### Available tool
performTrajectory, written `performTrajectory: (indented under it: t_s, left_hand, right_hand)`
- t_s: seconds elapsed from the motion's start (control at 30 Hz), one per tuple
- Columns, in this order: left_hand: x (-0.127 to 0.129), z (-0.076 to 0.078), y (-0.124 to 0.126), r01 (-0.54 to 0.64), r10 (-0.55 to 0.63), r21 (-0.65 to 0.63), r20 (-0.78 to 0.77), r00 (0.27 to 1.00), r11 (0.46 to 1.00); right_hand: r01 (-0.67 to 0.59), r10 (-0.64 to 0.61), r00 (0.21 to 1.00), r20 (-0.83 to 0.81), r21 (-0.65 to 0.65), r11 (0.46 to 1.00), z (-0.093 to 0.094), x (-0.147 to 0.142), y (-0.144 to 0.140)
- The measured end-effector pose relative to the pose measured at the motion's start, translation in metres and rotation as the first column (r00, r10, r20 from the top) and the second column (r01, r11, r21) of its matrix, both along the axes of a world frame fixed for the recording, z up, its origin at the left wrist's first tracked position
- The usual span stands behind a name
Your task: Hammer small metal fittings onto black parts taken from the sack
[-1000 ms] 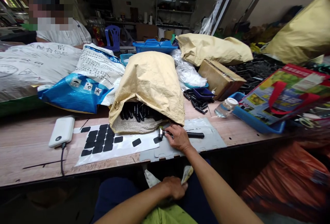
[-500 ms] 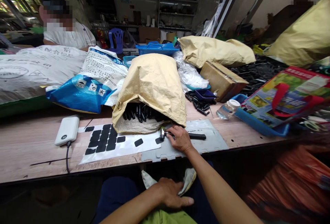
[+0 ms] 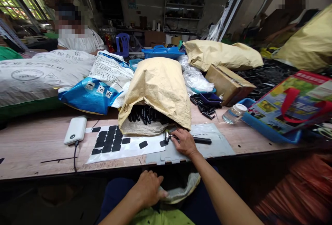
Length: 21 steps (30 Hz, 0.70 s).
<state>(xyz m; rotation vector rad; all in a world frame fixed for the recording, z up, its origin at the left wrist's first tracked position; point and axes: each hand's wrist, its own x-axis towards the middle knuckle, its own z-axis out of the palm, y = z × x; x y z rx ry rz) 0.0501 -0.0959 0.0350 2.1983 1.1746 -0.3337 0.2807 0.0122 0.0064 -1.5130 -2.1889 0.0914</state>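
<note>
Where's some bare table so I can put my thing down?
Bare wood shows on the table, left of the white power bank and in front of the white sack. A smaller patch lies right of the gray mat, in front of the jar and blue tray. The middle is crowded: tan sack, sticker sheet, and the right hand on the hammer.

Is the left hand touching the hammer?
Apart. The head view shows a plain gap, crossed by the table edge, between the left hand and the hammer.
</note>
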Motion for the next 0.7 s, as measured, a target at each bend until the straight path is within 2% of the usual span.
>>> performTrajectory:
  t_s: [0.07,0.13,0.2,0.27,0.3,0.33,0.37,0.43,0.5,0.7]
  left_hand:
    - [-0.003,0.017,0.013,-0.042,0.05,-0.043,0.207,0.977,0.998]
    - [-0.007,0.031,0.04,-0.215,0.221,-0.06,0.389,0.895,0.975]
    - [-0.014,0.037,0.078,-0.508,0.434,0.035,0.471,0.768,0.861]
    - [-0.023,0.034,0.12,-0.717,0.592,0.142,0.469,0.656,0.682]
    - [-0.027,0.031,0.139,-0.782,0.653,0.187,0.454,0.606,0.595]
    - [-0.031,0.027,0.156,-0.816,0.694,0.212,0.438,0.571,0.538]
    - [-0.035,0.022,0.17,-0.833,0.721,0.231,0.419,0.552,0.503]
    - [-0.038,0.014,0.188,-0.843,0.759,0.242,0.368,0.538,0.481]
    - [-0.039,0.007,0.196,-0.848,0.786,0.237,0.32,0.529,0.474]
    - [-0.045,-0.002,0.194,-0.845,0.784,0.179,0.316,0.534,0.504]
  right_hand:
    - [-0.001,0.001,1.0,-0.004,0.004,1.0,-0.001,0.0,0.0]
    - [-0.004,0.004,1.0,-0.005,0.006,1.0,-0.001,0.0,0.0]
    - [-0.004,0.004,1.0,-0.008,0.006,1.0,-0.001,0.0,0.0]
    - [-0.004,0.004,1.0,-0.012,0.004,1.0,0.0,0.0,0.0]
    - [-0.003,0.003,1.0,-0.015,0.003,1.0,0.0,-0.001,0.0]
    - [-0.002,0.002,1.0,-0.017,0.002,1.0,0.0,-0.001,0.0]
    - [-0.001,0.001,1.0,-0.019,0.001,1.0,0.0,0.0,0.0]
    - [-0.002,0.002,1.0,-0.02,0.003,1.0,0.0,0.0,0.0]
    - [-0.005,0.005,1.0,-0.02,0.005,1.0,0.0,0.0,0.0]
    - [-0.005,0.006,1.0,-0.019,0.011,1.0,0.0,0.0,0.0]
